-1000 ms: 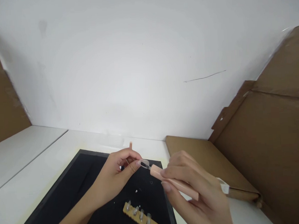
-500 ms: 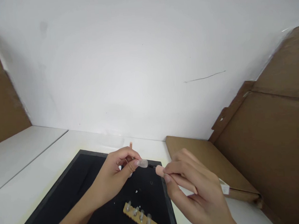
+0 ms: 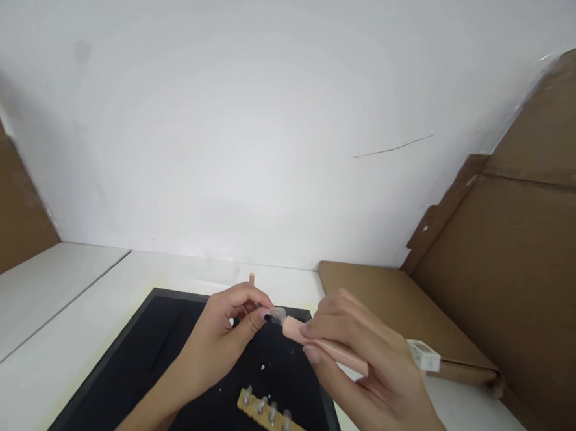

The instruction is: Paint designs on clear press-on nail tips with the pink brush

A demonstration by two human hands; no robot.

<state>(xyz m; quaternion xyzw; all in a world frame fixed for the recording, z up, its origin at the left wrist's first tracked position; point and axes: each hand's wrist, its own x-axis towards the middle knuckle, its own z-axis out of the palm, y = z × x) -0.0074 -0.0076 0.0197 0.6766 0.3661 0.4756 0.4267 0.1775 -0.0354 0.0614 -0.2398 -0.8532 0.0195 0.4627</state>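
Observation:
My left hand [image 3: 212, 340] pinches a clear false nail [image 3: 279, 313] between thumb and forefinger. My right hand [image 3: 375, 366] grips the pink handle of a nail polish brush [image 3: 328, 345]. The brush's dark bristles lie against the nail, near my left thumb. Below the hands, a yellowish strip [image 3: 266, 423] on the black mat holds several clear false nails [image 3: 273, 413] standing upright, and a white dot marks its right end. Behind my left fingers rises the end of a thin pink stick [image 3: 251, 279]; its lower part is hidden.
The black mat [image 3: 181, 378] lies on a white table [image 3: 78, 300], with a few white specks on it. A flat cardboard box [image 3: 385, 300] rests at the right, a small white box [image 3: 426, 355] by its front edge. Cardboard panels [image 3: 539, 265] and a white wall [image 3: 264, 145] enclose the space.
My right hand has moved left, bringing the brush from just off the nail's tip onto the nail. The small white box shows more now. My left hand has stayed almost still.

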